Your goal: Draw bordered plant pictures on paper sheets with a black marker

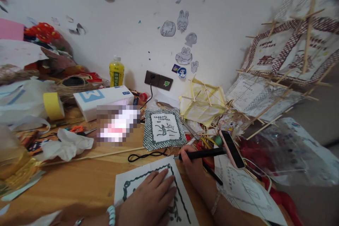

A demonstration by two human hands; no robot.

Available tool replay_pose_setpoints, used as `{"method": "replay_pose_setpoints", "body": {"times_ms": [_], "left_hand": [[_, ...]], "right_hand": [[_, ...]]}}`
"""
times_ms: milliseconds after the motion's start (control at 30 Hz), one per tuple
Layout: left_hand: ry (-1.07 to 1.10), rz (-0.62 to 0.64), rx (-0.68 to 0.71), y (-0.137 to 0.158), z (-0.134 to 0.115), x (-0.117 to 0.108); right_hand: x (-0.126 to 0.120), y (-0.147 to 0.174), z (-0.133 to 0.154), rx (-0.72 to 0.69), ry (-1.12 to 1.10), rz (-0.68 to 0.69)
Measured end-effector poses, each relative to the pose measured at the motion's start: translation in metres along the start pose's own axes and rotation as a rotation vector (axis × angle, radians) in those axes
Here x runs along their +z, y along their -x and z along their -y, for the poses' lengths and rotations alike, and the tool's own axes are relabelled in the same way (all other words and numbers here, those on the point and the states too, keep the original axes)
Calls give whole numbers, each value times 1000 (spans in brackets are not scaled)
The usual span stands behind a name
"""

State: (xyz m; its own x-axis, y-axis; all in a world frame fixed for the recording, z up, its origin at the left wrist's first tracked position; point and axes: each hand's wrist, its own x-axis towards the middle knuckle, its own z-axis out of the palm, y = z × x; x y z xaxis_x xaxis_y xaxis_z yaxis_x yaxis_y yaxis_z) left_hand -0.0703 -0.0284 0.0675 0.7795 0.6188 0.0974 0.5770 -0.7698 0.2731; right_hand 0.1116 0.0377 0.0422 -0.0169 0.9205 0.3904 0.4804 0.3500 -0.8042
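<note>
Under my left hand (148,196) lies a white sheet of paper (182,183) with a dark green wavy border drawn on it. The fingers are stretched flat and cover much of the drawing. My right hand (191,160) grips a black marker pen (205,153), its tip near the sheet's upper right corner; I cannot tell whether it touches the paper. Just beyond lies a finished-looking drawing (165,127) with a dark green crosshatched border. A black looped cord (143,156) sits between the two papers. Beside my right forearm is another black pen (213,173).
A pink-edged phone (233,150) lies right of the marker, over another sketched sheet (243,187). Paper-and-stick frames (275,53) lean at the right. A tissue pack (103,102), yellow tape roll (53,106), drink bottle (117,72) and crumpled tissue (67,144) stand or lie at left.
</note>
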Motion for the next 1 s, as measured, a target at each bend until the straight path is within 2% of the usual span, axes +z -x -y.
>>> {"method": "replay_pose_setpoints", "body": {"times_ms": [233, 333, 433, 533, 667, 733, 900, 1000], "left_hand": [[-33, 52, 14, 2, -1, -9], [-53, 58, 18, 3, 0, -7], [-50, -38, 43, 5, 2, 1], [-69, -154, 75, 7, 3, 10], [-126, -204, 121, 4, 5, 19], [-155, -223, 132, 2, 7, 23], [-192, -345, 167, -1, 12, 31], [-151, -344, 218, 3, 9, 32]], "right_hand": [[3, -1, -4, -31, -41, -33], [2, 0, -5, -50, -115, 1], [-2, 0, -2, -100, -129, 51], [-6, -2, 1, -152, -27, 67], [-5, -7, 1, -269, 152, 255], [-4, -6, 1, -313, 224, 305], [-5, -2, 5, -323, 248, 314], [-7, -2, 6, -300, 194, 212]]}}
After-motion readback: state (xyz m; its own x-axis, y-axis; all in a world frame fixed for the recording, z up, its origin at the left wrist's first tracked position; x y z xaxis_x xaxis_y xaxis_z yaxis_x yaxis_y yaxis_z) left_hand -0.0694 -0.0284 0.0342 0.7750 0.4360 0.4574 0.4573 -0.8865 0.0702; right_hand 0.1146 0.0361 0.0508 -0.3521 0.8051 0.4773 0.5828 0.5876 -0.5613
